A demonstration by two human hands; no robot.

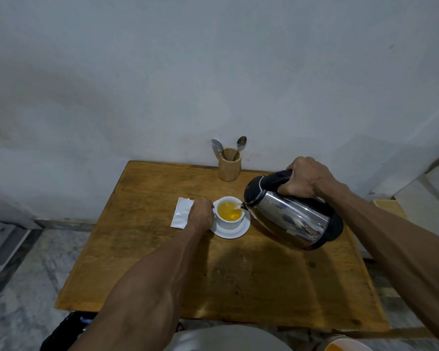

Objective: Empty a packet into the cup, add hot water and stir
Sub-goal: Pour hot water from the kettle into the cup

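A white cup (229, 222) stands on a white saucer (235, 233) near the middle of the wooden table (162, 262). Yellow liquid fills much of the cup. My right hand (306, 179) grips the black handle of a steel kettle (289, 215), tilted left with its spout over the cup's right rim and water running in. My left hand (201, 214) holds the cup at its left side, by the handle. A white packet (181, 211) lies flat on the table just left of that hand, partly covered by it.
A wooden holder (229, 166) with two spoons (241, 144) stands at the table's back edge against the wall. A container with orange contents (346, 345) shows at the bottom right. Marble floor surrounds the table, with a dark object (61, 333) below its front left corner.
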